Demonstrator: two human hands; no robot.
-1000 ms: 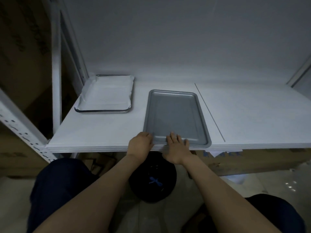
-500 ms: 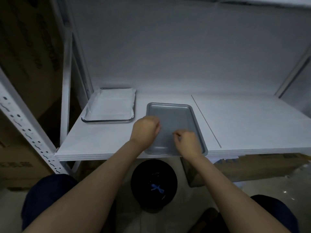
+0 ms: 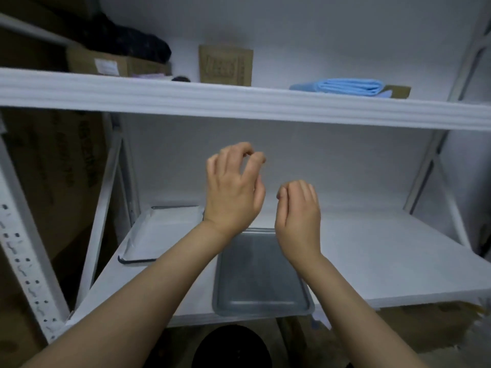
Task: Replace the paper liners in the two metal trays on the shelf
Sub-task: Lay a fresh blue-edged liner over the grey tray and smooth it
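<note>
Your left hand point(image 3: 233, 193) and right hand point(image 3: 297, 217) hover empty, fingers loosely curled, above the shelf point(image 3: 372, 256), where the bare metal tray point(image 3: 261, 277) sits at the front edge (the paper-lined tray point(image 3: 159, 232) lies toward the back-left corner).

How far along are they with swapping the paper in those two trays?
Roughly midway. The left tray holds paper, though I cannot tell if it is fresh. The near tray is bare metal. The left hand and right hand are raised and empty, so that tray needs a sheet.
</note>
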